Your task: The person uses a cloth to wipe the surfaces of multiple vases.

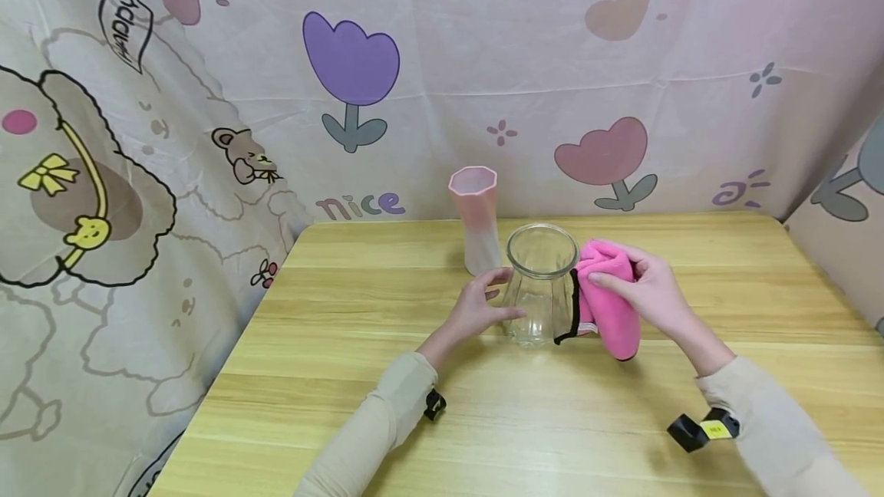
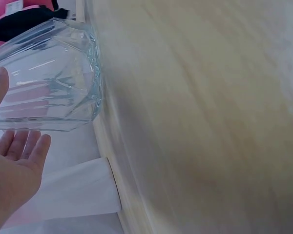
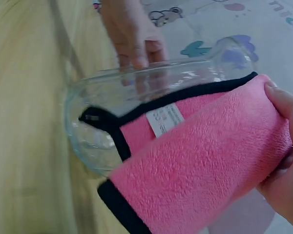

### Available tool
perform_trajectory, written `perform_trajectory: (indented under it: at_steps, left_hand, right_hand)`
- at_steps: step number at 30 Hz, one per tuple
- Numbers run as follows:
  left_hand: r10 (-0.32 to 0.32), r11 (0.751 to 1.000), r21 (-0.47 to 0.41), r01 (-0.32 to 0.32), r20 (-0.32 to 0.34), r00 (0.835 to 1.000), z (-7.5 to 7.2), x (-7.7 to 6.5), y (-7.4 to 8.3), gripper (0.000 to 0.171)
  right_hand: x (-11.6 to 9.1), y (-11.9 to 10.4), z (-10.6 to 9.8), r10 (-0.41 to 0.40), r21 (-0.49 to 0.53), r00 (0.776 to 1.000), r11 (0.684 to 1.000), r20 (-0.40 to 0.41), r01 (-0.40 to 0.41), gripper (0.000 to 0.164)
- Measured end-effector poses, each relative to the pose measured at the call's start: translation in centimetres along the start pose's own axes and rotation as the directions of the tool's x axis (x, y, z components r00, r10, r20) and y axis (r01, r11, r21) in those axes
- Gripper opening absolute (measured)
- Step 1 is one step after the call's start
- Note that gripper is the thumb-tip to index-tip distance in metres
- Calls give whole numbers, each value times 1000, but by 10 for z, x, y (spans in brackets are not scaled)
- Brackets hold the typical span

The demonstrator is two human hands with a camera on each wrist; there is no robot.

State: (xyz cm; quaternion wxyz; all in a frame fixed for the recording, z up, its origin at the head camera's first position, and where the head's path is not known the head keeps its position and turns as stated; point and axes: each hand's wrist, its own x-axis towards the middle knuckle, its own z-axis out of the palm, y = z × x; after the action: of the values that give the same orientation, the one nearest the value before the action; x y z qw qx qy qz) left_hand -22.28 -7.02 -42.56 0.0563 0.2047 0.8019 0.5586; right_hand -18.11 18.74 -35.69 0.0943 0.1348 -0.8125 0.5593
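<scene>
On the wooden table (image 1: 290,343), glass jar (image 1: 542,305) stands upright, pink cloth (image 1: 617,320) against its right side. Right hand (image 1: 659,290) pinches cloth; left hand (image 1: 475,314) spread loosely at jar, contact unclear. Wiping looks underway; can't tell what's done, what's left.

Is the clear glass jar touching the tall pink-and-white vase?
Apart. The left wrist view shows a strip of pale background between the glass jar and the lower part of the vase.
</scene>
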Motion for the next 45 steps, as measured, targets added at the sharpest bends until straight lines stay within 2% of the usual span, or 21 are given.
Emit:
perform_trajectory:
  at_steps: [4,7,10,12,15,20,23,26,30,33,36,41,45]
  left_hand:
    - [22,999,50,-22,0,1000,0,-2,1,72]
    - [37,994,105,-35,-13,999,4,-6,4,78]
    - [40,981,192,-27,-69,997,13,-9,10,91]
    - [44,966,259,-9,-131,990,21,-12,15,99]
    - [45,936,349,43,-240,970,37,-13,20,111]
    - [24,899,411,152,-391,920,59,-12,23,120]
    - [26,887,424,184,-443,896,65,-11,22,113]
    - [43,882,435,181,-456,889,67,-10,22,103]
    - [40,879,441,178,-441,896,65,-11,24,98]
    - [14,895,411,173,-414,910,59,-11,26,97]
    - [-23,921,354,162,-365,931,51,-10,25,98]
    - [-59,964,240,115,-229,972,34,-7,19,99]
    - [-99,987,119,110,-98,990,19,-4,14,100]
  right_hand:
    - [-3,1,-10,13,15,1000,1000,-24,-13,52]
    - [-6,4,-14,28,10,999,1000,-32,-27,52]
    - [-10,8,-16,39,10,999,999,-35,-39,52]
    - [-11,10,-17,44,14,998,999,-35,-43,52]
    - [-13,12,-17,39,21,999,999,-34,-38,52]
    - [-13,14,-15,31,30,999,999,-34,-30,51]
    - [-13,15,-14,39,22,999,999,-30,-39,52]
    - [-14,15,-12,41,1,999,999,-22,-41,52]
    - [-13,15,-10,30,-19,999,999,-16,-31,53]
    - [-13,15,-10,33,-23,999,999,-16,-33,53]
    - [-14,14,-11,40,-26,999,999,-15,-40,53]
    - [-13,13,-10,56,-49,998,997,-1,-56,54]
    - [-13,12,-9,70,-68,997,995,12,-69,56]
